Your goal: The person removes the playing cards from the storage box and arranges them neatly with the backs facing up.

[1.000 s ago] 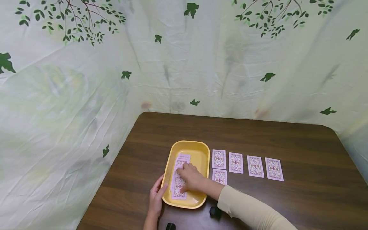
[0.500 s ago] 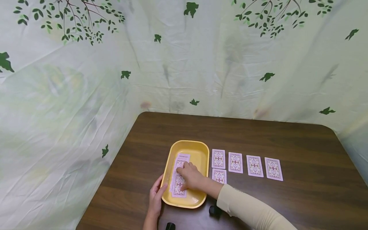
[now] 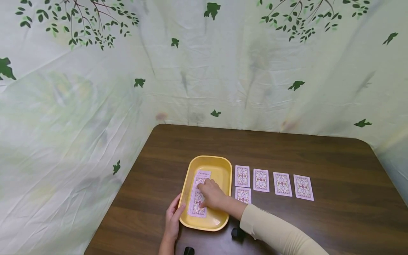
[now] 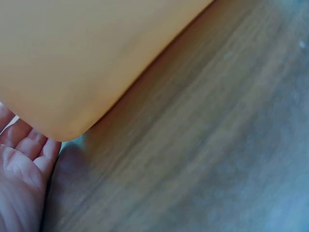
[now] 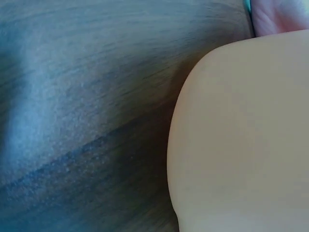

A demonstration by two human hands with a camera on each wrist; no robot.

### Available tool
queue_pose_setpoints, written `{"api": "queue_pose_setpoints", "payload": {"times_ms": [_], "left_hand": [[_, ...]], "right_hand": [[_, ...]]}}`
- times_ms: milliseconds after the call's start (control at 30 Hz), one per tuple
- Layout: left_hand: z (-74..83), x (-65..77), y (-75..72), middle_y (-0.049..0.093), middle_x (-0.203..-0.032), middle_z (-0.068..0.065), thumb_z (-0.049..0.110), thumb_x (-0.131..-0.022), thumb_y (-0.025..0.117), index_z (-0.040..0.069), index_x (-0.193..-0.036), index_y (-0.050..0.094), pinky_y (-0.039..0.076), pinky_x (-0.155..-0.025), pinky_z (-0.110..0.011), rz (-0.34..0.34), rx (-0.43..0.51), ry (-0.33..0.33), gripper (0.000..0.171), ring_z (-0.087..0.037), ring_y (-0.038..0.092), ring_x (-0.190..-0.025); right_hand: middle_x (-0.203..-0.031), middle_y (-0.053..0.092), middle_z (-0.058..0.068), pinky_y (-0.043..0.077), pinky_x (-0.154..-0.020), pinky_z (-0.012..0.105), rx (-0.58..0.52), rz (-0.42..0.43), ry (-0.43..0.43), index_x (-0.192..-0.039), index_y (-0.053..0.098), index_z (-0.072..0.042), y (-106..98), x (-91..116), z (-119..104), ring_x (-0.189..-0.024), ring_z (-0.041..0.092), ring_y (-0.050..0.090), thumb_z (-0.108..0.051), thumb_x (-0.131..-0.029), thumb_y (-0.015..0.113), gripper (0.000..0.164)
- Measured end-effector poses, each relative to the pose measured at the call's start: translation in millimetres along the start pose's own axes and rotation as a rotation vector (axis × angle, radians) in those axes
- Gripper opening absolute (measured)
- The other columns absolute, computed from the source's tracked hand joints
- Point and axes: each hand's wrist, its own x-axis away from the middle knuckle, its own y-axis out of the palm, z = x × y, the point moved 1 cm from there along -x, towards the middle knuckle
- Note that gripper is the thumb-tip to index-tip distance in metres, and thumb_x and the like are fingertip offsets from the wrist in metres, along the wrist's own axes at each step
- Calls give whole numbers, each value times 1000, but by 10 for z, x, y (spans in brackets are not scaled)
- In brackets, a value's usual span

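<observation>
A yellow tray point(image 3: 223, 163) stands on the dark wood table. My left hand point(image 3: 173, 219) holds its left rim in the head view, thumb over the edge. The left wrist view shows that palm and curled fingers beneath the tray's corner point(image 4: 72, 96). Inside the tray lie overlapping purple-backed playing cards. My right hand point(image 3: 211, 194) reaches over the tray's right rim, with thumb and fingers bent on the front playing card point(image 3: 196, 209). Another card point(image 3: 204, 173) shows above the fingers. In the right wrist view the tray's pale side point(image 5: 241, 135) hides most of the hand.
Right of the tray, several purple-backed cards point(image 3: 261, 180) lie in a row. One more card point(image 3: 243, 195) lies below the first, partly behind my right forearm. A black object point(image 3: 238, 234) is under the sleeve, another point(image 3: 189, 250) near the bottom edge.
The front card in the tray has slid up and slightly left under my right hand, overlapping the cards beneath more closely. My left hand and the tray have hardly moved.
</observation>
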Motion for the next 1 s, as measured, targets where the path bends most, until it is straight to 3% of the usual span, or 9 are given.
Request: {"api": "queue_pose_setpoints", "payload": {"times_ms": [200, 467, 900, 1000], "left_hand": [[-7, 3, -2, 43, -125, -34, 1, -91, 46, -14, -130, 39, 44, -84, -23, 9, -2, -12, 42, -14, 53, -104], [-13, 5, 0, 43, -125, -34, 0, -91, 46, -15, -129, 39, 44, -84, -23, 10, -2, -6, 42, -13, 54, -103], [-8, 0, -1, 44, -125, -33, 0, -91, 47, -15, -129, 40, 44, -84, -23, 17, -11, 1, 41, -14, 54, -103], [-6, -3, -4, 43, -125, -33, -1, -91, 47, -15, -129, 40, 44, -84, -22, 17, -10, 1, 41, -13, 54, -104]], "right_hand": [[-78, 39, -1, 35, -62, 22, -55, 11, -28, -95, 64, -5, -17, 6, -3, -70, 13, 38, -26, -57, 87, 49], [-83, 45, -1, 37, -66, 23, -33, -15, -46, -107, 63, -6, -42, 19, -24, -75, 13, 40, -28, -63, 84, 53], [-86, 46, 2, 41, -66, 25, 71, 44, -66, -106, 62, -10, -29, 29, -83, -78, 15, 42, -31, -62, 84, 53], [-87, 46, 2, 41, -66, 24, 69, 40, -60, -112, 60, -10, -27, 35, -91, -78, 15, 43, -30, -63, 84, 59]]}}
